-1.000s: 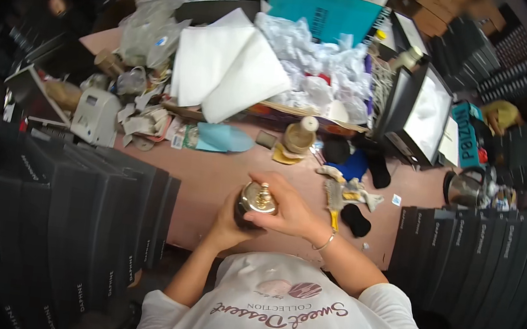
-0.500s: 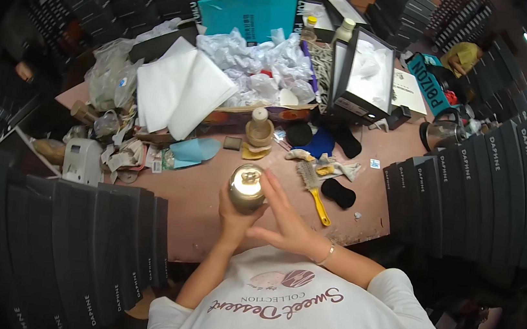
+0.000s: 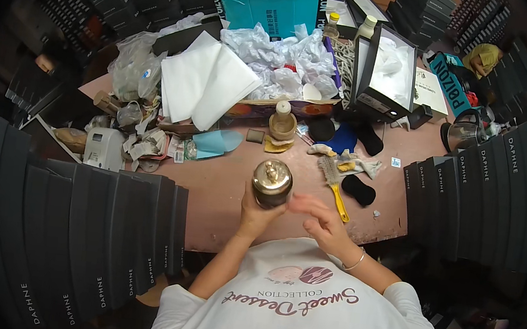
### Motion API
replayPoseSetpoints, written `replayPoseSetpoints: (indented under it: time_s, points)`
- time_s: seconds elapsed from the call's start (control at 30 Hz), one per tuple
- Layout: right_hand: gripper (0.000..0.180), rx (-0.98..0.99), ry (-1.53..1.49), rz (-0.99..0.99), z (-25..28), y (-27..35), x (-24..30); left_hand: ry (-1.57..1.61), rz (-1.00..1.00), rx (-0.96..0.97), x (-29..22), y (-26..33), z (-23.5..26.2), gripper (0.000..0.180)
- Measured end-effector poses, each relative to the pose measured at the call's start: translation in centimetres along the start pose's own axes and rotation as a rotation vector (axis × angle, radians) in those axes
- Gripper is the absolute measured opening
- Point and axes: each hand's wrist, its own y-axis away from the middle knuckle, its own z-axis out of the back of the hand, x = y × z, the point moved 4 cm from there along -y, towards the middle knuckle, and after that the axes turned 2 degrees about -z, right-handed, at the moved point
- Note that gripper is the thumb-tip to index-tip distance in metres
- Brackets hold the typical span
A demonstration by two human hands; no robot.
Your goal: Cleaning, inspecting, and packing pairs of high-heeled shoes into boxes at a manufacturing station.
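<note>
My left hand [image 3: 259, 217] is wrapped round the lower part of a rounded container with a shiny gold domed top [image 3: 273, 177]. It is held upright above the pink tabletop [image 3: 220, 198]; its lower body is mostly hidden by the fingers. Just to its right, my right hand [image 3: 325, 225] is open, fingers apart and partly blurred, apart from the gold top. A yellow-handled brush [image 3: 340, 202] lies beyond the right hand, beside a black pad [image 3: 358, 190]. Farther back, a white-capped bottle [image 3: 283, 111] stands in a tan holder on a yellow cloth [image 3: 277, 146].
Stacked dark shoe boxes line the left [image 3: 106, 231] and right [image 3: 501, 191]. At the back are a carton of crumpled white paper [image 3: 288, 60], white sheets [image 3: 204, 83] and an open shoe box [image 3: 387, 74]. A white device [image 3: 104, 149] sits at left. Another person [image 3: 483, 59] is far right.
My right hand has come away from the gold top toward the lower right. The whole view has shifted, so everything appears farther right; the left hand keeps its hold.
</note>
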Motion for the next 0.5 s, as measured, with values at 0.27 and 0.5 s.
replayPoseSetpoints:
  time_s: [0.27, 0.5]
  points:
    - [0.095, -0.517, -0.207, -0.238, 0.5, -0.7, -5.0, -0.214, -0.266, 0.123, 0.1, -1.3, -4.8, 0.088]
    - [0.073, -0.982, -0.294, -0.353, 10.6, 4.3, -10.2, -0.426, 0.019, 0.176, 5.6, -2.9, -4.1, 0.099]
